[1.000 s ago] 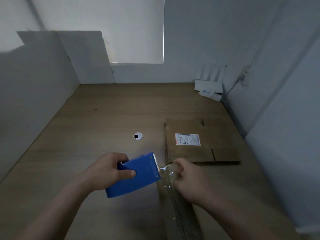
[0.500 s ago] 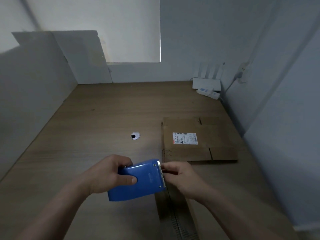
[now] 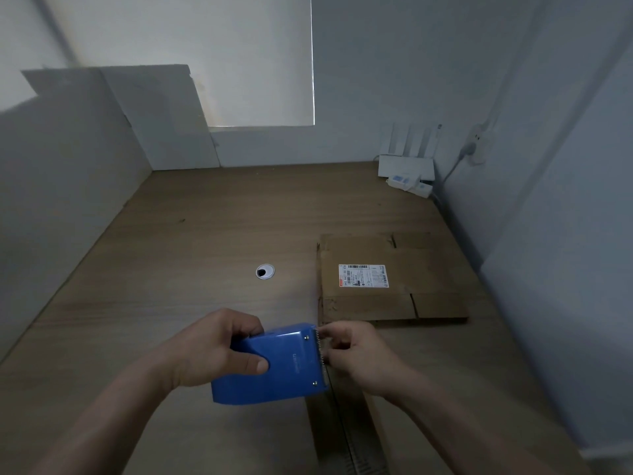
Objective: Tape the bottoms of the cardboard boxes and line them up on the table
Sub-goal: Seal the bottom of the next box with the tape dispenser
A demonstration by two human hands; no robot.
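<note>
A wooden worktop [image 3: 205, 252] fills a white-walled corner. A flattened cardboard box [image 3: 428, 269], label [image 3: 363, 275] up, lies toward its right side. Nearer, the left hand [image 3: 212, 351] grips a blue tape dispenser [image 3: 284, 368], fingers curled round its body. The right hand [image 3: 363, 358] pinches at its toothed edge (any clear tape there is too faint to tell). Beneath them lies a second cardboard box [image 3: 356, 437], seam running toward the camera.

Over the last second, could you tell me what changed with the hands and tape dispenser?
The right hand drew in from a pulled-out stretch of clear tape to the toothed edge of the blue tape dispenser, where its fingers now pinch; whether they hold tape is unclear. The left hand still grips the dispenser; the flattened box still lies on the table.
</note>
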